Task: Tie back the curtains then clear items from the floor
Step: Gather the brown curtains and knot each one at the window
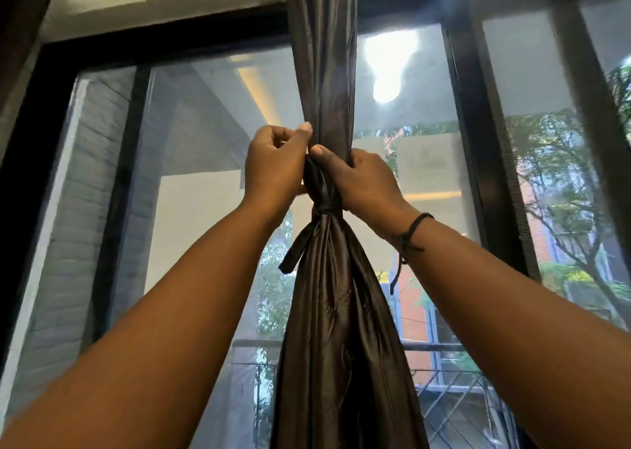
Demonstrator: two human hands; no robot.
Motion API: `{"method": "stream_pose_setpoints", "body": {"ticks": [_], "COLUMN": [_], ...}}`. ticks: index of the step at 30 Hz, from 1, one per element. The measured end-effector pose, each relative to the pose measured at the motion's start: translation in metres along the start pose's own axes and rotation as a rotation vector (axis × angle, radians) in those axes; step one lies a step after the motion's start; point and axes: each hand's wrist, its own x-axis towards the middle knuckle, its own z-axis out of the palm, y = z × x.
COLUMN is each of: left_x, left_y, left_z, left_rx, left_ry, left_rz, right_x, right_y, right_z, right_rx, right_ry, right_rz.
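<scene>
A dark brown satin curtain (322,73) hangs gathered into one bundle down the middle of the window. A tie band of the same cloth (326,208) is knotted round it, with one loose end (290,259) dangling to the left. My left hand (273,162) grips the curtain from the left just above the knot, thumb against the fabric. My right hand (365,179) grips the bundle from the right at the same height, thumb pressed on the folds. The floor is out of view.
A large window with black frames (461,107) fills the view. Trees, buildings and a balcony railing (444,348) show through the glass. A second dark curtain edge (20,22) hangs at the far left.
</scene>
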Motion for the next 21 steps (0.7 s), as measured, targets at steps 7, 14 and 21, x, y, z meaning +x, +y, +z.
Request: {"method": "stream_pose_setpoints", "body": {"ticks": [7, 14, 21], "left_x": [0.015, 0.007, 0.012], "left_y": [0.020, 0.022, 0.006], "left_z": [0.014, 0.030, 0.018], "left_rx": [0.173, -0.092, -0.154], "left_ry": [-0.022, -0.121, -0.070], "left_rz": [-0.005, -0.327, -0.339], "right_x": [0.000, 0.007, 0.025], "right_y": [0.009, -0.003, -0.011], "right_z": [-0.002, -0.011, -0.006], "right_rx": [-0.053, 0.561, 0.207], "right_ry": [0.058, -0.002, 0.072], "right_rz": [-0.101, 0.417, 0.230]}}
